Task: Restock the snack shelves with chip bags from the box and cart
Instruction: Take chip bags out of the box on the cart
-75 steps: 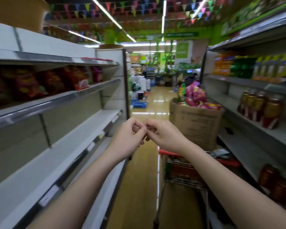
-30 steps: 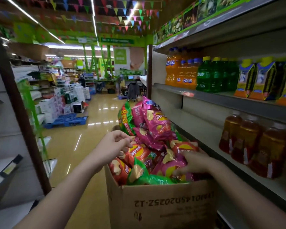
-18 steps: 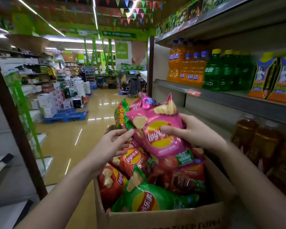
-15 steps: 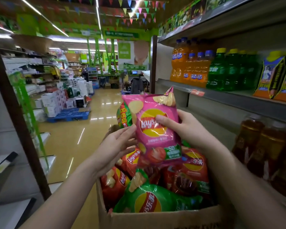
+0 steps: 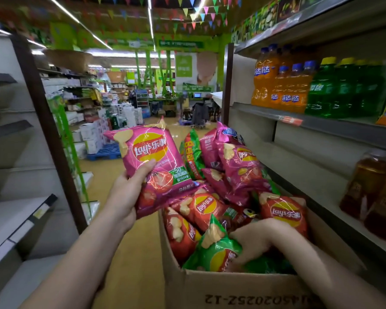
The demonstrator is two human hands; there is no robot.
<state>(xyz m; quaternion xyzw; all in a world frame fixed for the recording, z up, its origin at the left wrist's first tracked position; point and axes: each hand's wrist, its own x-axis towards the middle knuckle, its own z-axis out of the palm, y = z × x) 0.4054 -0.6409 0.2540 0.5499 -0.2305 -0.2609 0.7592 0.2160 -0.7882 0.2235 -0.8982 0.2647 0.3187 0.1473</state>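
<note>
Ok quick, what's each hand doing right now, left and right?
Left hand: holding the pink chip bag beside the box.
Right hand: down in the box, gripping the green chip bag.

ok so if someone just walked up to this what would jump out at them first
The pink chip bag held up by the left hand mid-frame, over the aisle floor. Next, the cardboard box heaped with pink, red and green bags, right hand reaching in. Orange soda bottles line the right-hand shelf.
</note>
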